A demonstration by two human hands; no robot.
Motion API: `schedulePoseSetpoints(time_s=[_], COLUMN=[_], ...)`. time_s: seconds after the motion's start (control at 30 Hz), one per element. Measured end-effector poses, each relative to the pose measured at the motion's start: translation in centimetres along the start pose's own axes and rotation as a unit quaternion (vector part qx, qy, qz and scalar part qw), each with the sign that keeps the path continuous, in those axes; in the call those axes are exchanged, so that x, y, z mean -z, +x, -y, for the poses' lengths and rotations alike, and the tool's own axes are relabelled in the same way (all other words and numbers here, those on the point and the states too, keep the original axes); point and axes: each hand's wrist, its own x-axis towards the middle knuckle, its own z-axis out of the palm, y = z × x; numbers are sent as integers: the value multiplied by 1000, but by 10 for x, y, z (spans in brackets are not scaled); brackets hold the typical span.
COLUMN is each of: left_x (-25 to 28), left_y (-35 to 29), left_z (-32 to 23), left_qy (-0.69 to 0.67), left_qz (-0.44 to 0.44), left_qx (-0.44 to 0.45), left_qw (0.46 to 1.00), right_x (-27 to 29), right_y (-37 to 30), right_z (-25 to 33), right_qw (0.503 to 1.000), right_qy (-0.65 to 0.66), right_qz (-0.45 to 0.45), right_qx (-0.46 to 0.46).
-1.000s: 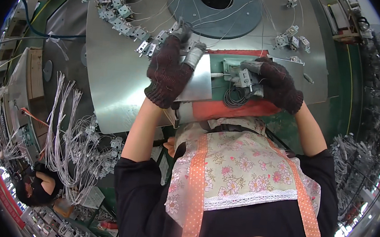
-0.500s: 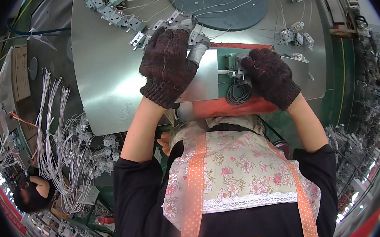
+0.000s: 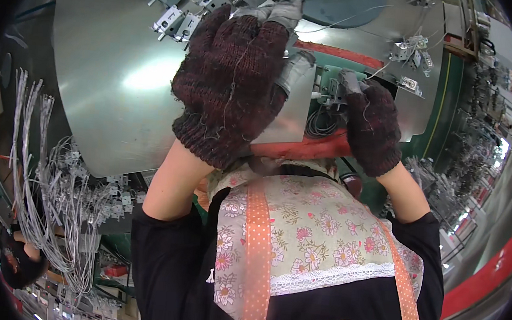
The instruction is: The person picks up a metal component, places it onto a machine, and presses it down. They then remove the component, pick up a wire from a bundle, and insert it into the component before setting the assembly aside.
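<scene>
My left hand (image 3: 233, 76), in a dark maroon knit glove with grey tape on its fingertips, is over the metal sheet (image 3: 108, 104). Its fingers are stretched out and the thumb stands apart; nothing shows between them. Just past its fingertips lie small metal box-shaped parts (image 3: 169, 22). My right hand (image 3: 373, 124), gloved and taped the same way, has curled fingers gripping the side of a small metal box-shaped part (image 3: 337, 91) on a green fixture (image 3: 326, 75). A white pin meets this part from the left. Below it hangs a coil of dark wire (image 3: 321, 124).
Red padding (image 3: 312, 148) edges the gap around the fixture. More wired metal parts (image 3: 408, 51) lie at the far right. A blue-grey disc (image 3: 342, 12) is at the back. Bundles of pale wires (image 3: 37, 159) hang at the left, with a person (image 3: 22, 261) beyond.
My left hand has lifted and shifted right, looking larger. My right hand stays at the metal part, its fingers slightly lower. The whole view has shifted.
</scene>
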Motion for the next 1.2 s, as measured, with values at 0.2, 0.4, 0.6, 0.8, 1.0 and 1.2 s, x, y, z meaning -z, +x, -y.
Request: schedulePoseSetpoints(time_s=[0.2,0.4,0.6,0.8,1.0,1.2], left_x=[1,2,1,10,-5,1], left_y=[3,5,4,8,4,3], left_z=[-1,2,3,2,0,-5], left_qy=[-62,-112,-100,-96,-83,-9], left_qz=[-13,19,52,70,-24,-36], left_qx=[36,60,65,64,48,9], left_qw=[997,992,991,991,995,999], right_x=[13,16,17,17,13,10], right_y=[13,16,24,23,15,4], right_z=[3,8,12,10,14,15], right_qw=[996,993,990,989,995,997], right_qy=[46,53,85,111,67,73], right_qz=[72,105,108,101,70,21], right_qx=[8,-6,-30,17,-26,-13])
